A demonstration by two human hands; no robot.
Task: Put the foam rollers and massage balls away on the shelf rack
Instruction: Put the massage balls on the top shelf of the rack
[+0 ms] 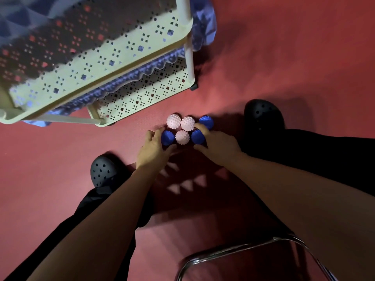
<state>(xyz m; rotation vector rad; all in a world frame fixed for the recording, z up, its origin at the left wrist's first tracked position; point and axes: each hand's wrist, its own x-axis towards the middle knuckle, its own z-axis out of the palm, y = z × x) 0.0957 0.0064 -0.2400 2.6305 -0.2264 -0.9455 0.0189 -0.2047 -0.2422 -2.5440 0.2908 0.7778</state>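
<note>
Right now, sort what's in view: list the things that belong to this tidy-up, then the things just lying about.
For the job: pink massage balls, blue massage balls, blue foam rollers, shelf rack, left hand, right hand.

Just about: chrome chair frame, black clogs, red floor.

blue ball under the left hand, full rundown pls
The blue ball is small, round and deep blue, with a nubby, rubbery-looking surface. It lies on the red floor at the left end of the near row of a six-ball cluster. On its right it touches a pink spiky ball. The left hand curls around its left side, fingers over the top and thumb below. Its underside is hidden.
</note>
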